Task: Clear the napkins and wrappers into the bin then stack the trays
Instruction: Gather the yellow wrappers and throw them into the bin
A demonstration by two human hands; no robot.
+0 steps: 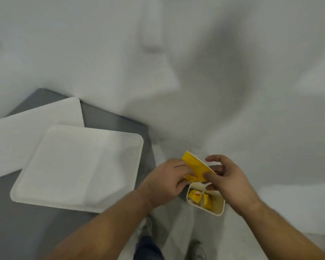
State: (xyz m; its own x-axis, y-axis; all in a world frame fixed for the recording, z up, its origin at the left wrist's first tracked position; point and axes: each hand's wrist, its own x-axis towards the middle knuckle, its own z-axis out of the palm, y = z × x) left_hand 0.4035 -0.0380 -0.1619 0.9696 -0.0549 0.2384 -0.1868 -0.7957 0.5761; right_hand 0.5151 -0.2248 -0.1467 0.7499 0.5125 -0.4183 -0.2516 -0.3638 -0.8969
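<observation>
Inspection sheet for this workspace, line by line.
Surface: grey table, at left.
Job's things: near tray overlaps far tray; yellow wrapper held above bin; more wrappers lie in the bin.
Clutter: nothing seen.
Grippers: left hand and right hand both pinch the yellow wrapper.
Cables: nothing seen.
Surroundings: white backdrop, blurred; a shoe on the floor.

Soft, even, fairly bright light casts only a faint shadow under the near tray (pixel 79 166) on the counter (pixel 26 222). Motion blur smears the pale upper background; wide-angle bending curves the edges.
</observation>
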